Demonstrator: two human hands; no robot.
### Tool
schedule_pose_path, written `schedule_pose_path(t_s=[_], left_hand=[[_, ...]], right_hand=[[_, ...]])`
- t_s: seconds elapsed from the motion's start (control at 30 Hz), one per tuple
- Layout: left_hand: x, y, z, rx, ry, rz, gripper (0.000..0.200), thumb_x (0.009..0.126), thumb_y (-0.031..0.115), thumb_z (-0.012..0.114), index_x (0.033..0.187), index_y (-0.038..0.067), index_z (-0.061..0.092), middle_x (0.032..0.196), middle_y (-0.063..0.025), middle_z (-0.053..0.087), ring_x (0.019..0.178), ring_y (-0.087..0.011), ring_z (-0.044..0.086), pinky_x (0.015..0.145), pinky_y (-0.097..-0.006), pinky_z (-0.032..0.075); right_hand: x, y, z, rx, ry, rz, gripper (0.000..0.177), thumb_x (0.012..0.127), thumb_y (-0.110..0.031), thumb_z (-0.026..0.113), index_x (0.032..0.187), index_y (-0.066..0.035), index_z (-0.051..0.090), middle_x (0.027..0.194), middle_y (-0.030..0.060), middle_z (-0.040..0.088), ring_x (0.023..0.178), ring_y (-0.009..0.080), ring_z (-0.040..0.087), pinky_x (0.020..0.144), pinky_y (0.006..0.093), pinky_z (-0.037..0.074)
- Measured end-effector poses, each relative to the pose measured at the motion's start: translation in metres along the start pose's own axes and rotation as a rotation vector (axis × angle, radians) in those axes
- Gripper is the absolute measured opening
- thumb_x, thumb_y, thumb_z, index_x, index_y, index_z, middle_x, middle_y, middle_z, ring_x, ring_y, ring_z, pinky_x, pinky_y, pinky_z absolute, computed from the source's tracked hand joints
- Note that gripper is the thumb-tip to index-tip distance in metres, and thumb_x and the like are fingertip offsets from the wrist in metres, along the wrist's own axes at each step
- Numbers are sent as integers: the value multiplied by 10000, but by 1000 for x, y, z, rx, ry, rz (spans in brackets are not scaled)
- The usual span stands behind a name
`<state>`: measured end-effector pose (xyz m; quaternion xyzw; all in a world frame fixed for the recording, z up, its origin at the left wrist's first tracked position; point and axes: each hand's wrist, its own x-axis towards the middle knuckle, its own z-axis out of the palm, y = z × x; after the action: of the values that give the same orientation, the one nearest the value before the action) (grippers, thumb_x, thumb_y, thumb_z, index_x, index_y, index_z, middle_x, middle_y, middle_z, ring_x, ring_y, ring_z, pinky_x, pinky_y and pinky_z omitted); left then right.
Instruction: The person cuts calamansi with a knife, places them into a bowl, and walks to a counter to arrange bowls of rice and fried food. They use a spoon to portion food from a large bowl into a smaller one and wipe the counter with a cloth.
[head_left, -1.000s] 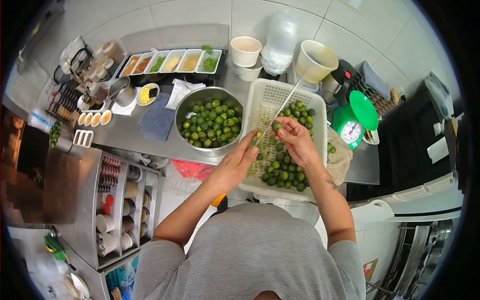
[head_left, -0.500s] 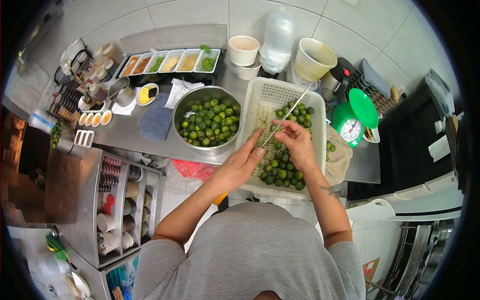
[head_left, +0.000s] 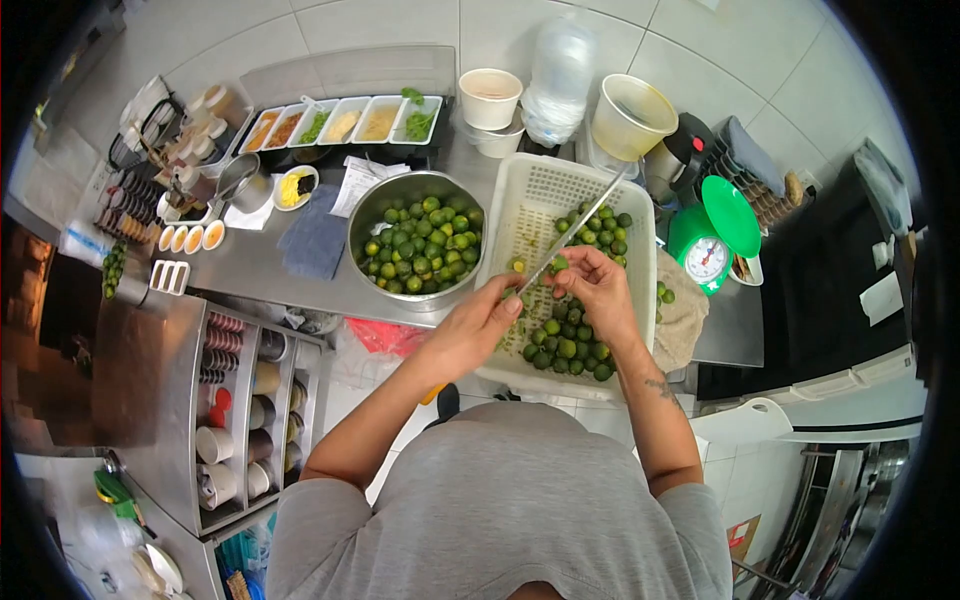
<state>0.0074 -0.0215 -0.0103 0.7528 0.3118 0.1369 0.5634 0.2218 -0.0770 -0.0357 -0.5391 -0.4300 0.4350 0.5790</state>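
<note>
Over the white basket (head_left: 497, 232), my left hand (head_left: 478, 322) is closed around the lower end of a knife (head_left: 588, 217), its long thin blade seen nearly edge-on and pointing away from me. My right hand (head_left: 602, 293) pinches a small green lime (head_left: 558, 265) close beside the blade. Another small lime (head_left: 517, 265), with a yellowish spot, shows just beyond my left fingertips. Several limes (head_left: 566, 348) lie in the basket below my right hand, and more limes (head_left: 601, 232) sit at its far side. My fingers hide the knife's grip.
A steel bowl (head_left: 357, 272) full of limes (head_left: 425, 240) stands left of the basket. To the right are a green scale (head_left: 690, 235) and a beige cloth (head_left: 682, 325). Tubs (head_left: 490, 98), a yellowish bucket (head_left: 632, 118) and white food trays (head_left: 380, 120) line the back.
My right fingers have drawn slightly back from the blade, and the lime between them now shows. My left hand has shifted a little down and left, uncovering the yellowish-spotted lime.
</note>
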Motion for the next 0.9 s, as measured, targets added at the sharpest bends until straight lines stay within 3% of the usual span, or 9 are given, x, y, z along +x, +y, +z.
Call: schedule_pose_path(t_s=[0.07,0.17,0.27,0.37,0.47,0.7,0.8,0.9], left_hand=[[-5,-1,9,90,61,56,531,986,424,355,1403,99,304,1006,-133,551,860,-246,563,774,-351,450],[-12,8,11,129,-3,38,539,993,351,338,1417,39,220,1278,-271,449,1125,-407,504,949,-440,399],[-8,-4,17,199,113,150,530,995,345,328,1412,34,232,1283,-282,430,1114,-424,505,933,-452,410],[-5,10,13,163,70,49,534,994,344,330,1409,21,236,1285,-293,424,1124,-437,492,939,-459,404],[7,0,17,188,132,146,538,992,348,334,1402,10,246,1274,-295,436,1121,-435,494,929,-461,404],[23,4,8,75,176,107,467,986,361,361,1271,-8,352,1115,-279,549,1040,-423,550,885,-442,420],[21,4,-6,83,303,71,446,981,367,382,1257,19,344,1019,-273,577,980,-403,578,862,-427,429],[16,-4,-26,34,460,-7,407,979,363,392,1224,42,340,974,-261,594,955,-387,590,862,-419,427]], right_hand=[[1,-3,2,30,27,-15,173,854,-68,653,979,11,562,814,56,636,696,94,587,628,228,488],[2,-3,5,44,72,-42,142,859,-70,647,936,5,553,788,49,628,679,97,584,594,232,482],[4,0,6,-4,81,-56,120,863,-64,641,914,0,554,782,38,620,676,91,576,584,229,476],[5,4,10,-51,37,-48,105,866,-58,636,903,-4,554,776,28,610,677,84,570,582,226,472],[4,3,16,-102,-33,-36,103,866,-51,633,909,-3,553,771,23,604,681,78,564,582,224,467],[19,-2,12,-22,-247,85,164,864,-88,645,957,24,570,824,26,596,692,101,568,620,251,478],[38,-13,-5,-162,-101,59,225,834,-115,668,998,13,583,843,51,606,732,145,591,659,283,491],[48,23,-39,-874,-316,-166,262,793,-122,676,1019,-19,591,879,93,609,806,229,616,699,335,508]])
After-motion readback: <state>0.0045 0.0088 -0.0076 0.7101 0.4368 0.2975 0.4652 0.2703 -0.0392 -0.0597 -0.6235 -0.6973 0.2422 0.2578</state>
